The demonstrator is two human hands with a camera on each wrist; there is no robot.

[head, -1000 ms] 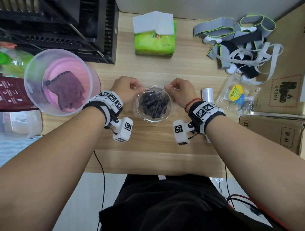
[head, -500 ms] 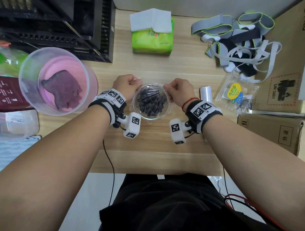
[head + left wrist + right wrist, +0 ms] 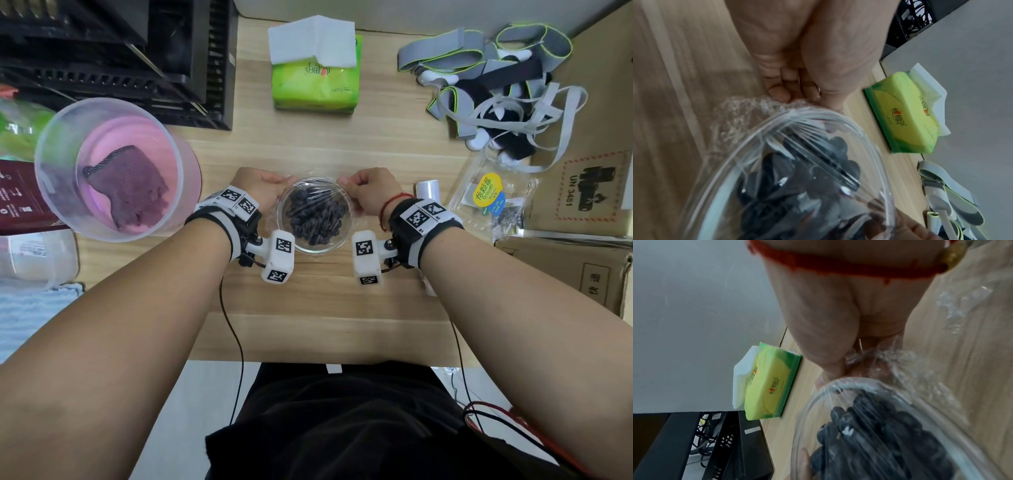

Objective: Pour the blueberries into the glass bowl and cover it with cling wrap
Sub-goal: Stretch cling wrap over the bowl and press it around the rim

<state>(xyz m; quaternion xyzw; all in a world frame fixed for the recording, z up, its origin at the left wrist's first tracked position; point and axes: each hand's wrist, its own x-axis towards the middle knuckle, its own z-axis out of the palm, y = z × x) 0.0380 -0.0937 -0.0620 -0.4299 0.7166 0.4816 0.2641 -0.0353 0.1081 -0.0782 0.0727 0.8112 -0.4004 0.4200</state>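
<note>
A small glass bowl (image 3: 286,233) holding dark blueberries (image 3: 315,219) sits on the wooden table between my hands. Cling wrap (image 3: 317,190) is stretched in creases over its top. My left hand (image 3: 263,186) pinches the bunched wrap (image 3: 748,105) at the bowl's left rim (image 3: 818,113), fingers curled. My right hand (image 3: 368,190) pinches the wrap (image 3: 885,356) at the right rim (image 3: 849,381). Through the film the blueberries (image 3: 807,178) (image 3: 890,426) show dark and streaked.
A clear tub (image 3: 44,161) with a pink lid and purple cloth stands at the left. A green tissue pack (image 3: 317,82) lies behind the bowl. A cling wrap roll (image 3: 428,190), a plastic bag (image 3: 493,202), straps (image 3: 496,89) and cardboard boxes (image 3: 582,274) crowd the right. Black crates (image 3: 120,58) fill the back left.
Both hands have drawn the wrap down from above the bowl onto its rim, and it now lies taut over the blueberries. The hands sit closer against the bowl's sides.
</note>
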